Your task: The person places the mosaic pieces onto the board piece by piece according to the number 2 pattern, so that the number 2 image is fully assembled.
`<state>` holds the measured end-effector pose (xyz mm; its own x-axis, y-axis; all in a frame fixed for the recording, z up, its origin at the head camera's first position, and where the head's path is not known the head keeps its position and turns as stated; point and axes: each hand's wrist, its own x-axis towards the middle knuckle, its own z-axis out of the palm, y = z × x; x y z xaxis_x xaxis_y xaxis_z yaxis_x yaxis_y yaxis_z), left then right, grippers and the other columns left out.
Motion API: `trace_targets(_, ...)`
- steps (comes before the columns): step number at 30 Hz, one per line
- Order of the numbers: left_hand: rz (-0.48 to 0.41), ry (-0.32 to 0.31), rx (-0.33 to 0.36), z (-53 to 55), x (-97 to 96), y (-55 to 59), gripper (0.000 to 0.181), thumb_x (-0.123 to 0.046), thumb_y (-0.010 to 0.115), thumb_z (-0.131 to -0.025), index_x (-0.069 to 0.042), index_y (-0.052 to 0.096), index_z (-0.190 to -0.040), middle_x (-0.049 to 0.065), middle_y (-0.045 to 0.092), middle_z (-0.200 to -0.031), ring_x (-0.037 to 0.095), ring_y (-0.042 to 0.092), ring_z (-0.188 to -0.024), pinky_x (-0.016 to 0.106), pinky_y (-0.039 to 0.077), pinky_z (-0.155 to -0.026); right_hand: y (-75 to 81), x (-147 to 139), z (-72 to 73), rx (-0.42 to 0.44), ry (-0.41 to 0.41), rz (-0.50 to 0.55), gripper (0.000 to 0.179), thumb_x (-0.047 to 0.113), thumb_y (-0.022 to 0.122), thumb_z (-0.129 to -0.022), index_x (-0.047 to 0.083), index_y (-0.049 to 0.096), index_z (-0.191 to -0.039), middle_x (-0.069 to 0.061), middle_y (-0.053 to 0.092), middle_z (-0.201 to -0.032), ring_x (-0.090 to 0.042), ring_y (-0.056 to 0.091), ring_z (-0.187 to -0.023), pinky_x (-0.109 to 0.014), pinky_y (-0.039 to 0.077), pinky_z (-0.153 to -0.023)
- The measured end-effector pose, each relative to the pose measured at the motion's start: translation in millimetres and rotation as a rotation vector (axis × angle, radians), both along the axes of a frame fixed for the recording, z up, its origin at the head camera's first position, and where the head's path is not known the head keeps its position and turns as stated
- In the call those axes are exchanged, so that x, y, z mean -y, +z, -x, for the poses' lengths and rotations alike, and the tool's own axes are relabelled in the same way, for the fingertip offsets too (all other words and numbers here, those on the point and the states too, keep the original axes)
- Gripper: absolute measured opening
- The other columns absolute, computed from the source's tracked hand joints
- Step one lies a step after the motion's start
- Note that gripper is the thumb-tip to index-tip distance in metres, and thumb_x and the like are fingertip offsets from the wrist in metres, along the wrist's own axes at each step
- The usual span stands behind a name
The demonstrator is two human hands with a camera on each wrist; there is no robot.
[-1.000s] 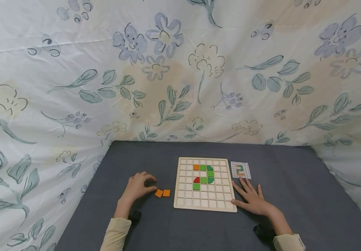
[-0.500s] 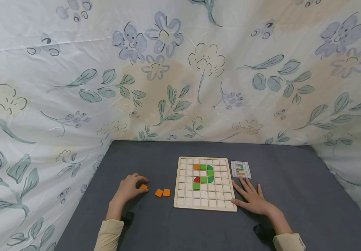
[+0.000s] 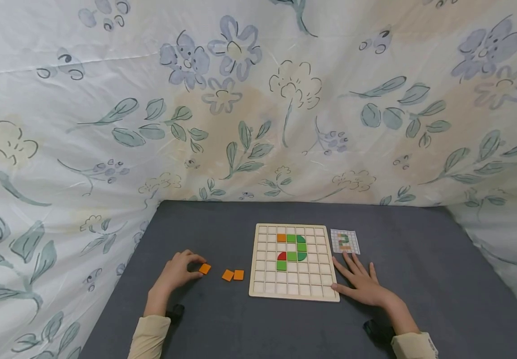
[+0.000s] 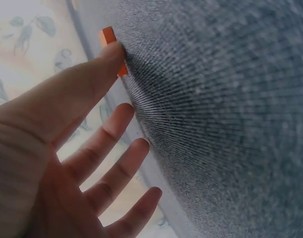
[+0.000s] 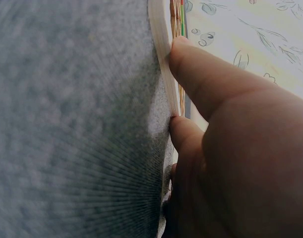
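Note:
In the head view, my left hand (image 3: 175,274) pinches an orange square tile (image 3: 204,269) between thumb and index finger, left of the board. The left wrist view shows the thumb laid across that orange tile (image 4: 107,35), the other fingers spread below. Two more orange tiles (image 3: 233,275) lie side by side between this hand and the wooden grid board (image 3: 295,298). My right hand (image 3: 363,286) rests with straight, spread fingers at the board's right side, its thumb on the edge. The right wrist view shows thumb and a finger touching the board's side (image 5: 163,54).
Several green pieces (image 3: 291,256), one orange tile (image 3: 281,238) and a red rounded piece (image 3: 282,256) sit in the board's cells. A small printed pattern card (image 3: 350,241) lies right of the board, by the right fingertips. Floral cloth (image 3: 258,114) hangs behind the grey table (image 3: 299,329).
The left hand has moved left, away from the two orange tiles, and a third orange tile now shows at its fingertips. The right hand has stayed at the board's edge.

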<state>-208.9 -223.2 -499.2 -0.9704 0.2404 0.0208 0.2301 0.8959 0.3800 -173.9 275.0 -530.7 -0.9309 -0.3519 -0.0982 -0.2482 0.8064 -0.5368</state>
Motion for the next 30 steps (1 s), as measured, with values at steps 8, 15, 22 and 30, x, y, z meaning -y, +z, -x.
trace_targets(8,0.023,0.005,-0.05,0.7,-1.7,-2.8,0.023,-0.023,0.077,-0.075,-0.02,0.07,-0.097,0.001,0.058,-0.096,0.024,0.051,-0.09,0.049,0.044,-0.077,-9.5,-3,2.1,-0.01,0.012,0.028,0.073,0.052,0.052,-0.088,0.023,0.023,-0.149,-0.017,0.003,-0.155,-0.041,-0.008,-0.14,-0.07,-0.016,-0.097)
trace_targets(15,0.055,0.006,-0.093,2.5,-4.3,-6.1,0.022,-0.029,0.078,-0.073,-0.021,0.07,-0.092,-0.001,0.057,-0.093,0.023,0.05,-0.088,0.049,0.044,-0.075,-22.2,-7,6.6,-0.01,-0.001,-0.016,0.075,0.058,0.05,-0.087,0.029,0.019,-0.149,-0.012,0.001,-0.156,-0.036,-0.009,-0.141,-0.069,-0.016,-0.099)
trace_targets(22,0.06,0.002,-0.117,4.4,-12.3,-5.9,0.023,-0.031,0.078,-0.073,-0.022,0.07,-0.092,-0.002,0.057,-0.091,0.022,0.051,-0.088,0.05,0.043,-0.076,-17.4,-6,6.3,0.001,-0.013,-0.015,0.076,0.057,0.051,-0.087,0.024,0.022,-0.149,-0.014,0.003,-0.155,-0.039,-0.007,-0.141,-0.069,-0.015,-0.099)
trace_targets(30,0.039,-0.02,-0.126,5.6,-28.4,-1.7,0.022,-0.033,0.077,-0.074,-0.022,0.071,-0.092,-0.002,0.057,-0.091,0.022,0.05,-0.088,0.051,0.043,-0.08,-14.7,-5,5.5,0.007,-0.01,-0.017,0.076,0.057,0.051,-0.087,0.024,0.022,-0.149,-0.015,0.003,-0.155,-0.04,-0.007,-0.141,-0.069,-0.015,-0.099)
